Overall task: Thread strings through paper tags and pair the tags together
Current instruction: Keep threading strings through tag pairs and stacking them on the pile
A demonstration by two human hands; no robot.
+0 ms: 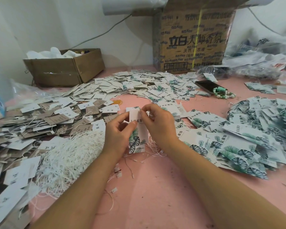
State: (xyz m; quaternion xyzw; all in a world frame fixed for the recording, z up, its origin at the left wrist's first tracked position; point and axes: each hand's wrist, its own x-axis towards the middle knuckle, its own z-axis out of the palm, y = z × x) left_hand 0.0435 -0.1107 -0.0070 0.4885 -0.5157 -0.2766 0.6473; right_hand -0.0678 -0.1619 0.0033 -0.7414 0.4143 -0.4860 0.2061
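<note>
Left hand [120, 129] pinches a leaf tag [137, 138], right hand [157, 123] pinches its top; loose tag heaps [229, 151] lower right suggest plenty left.

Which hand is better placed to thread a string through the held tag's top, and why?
Right: the right hand pinches the tag at its top edge, while the left hand grips its middle, steadying it.

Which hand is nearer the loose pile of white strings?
Left. The left hand sits just right of the string pile; the right hand is farther right, beyond the held tag.
</note>
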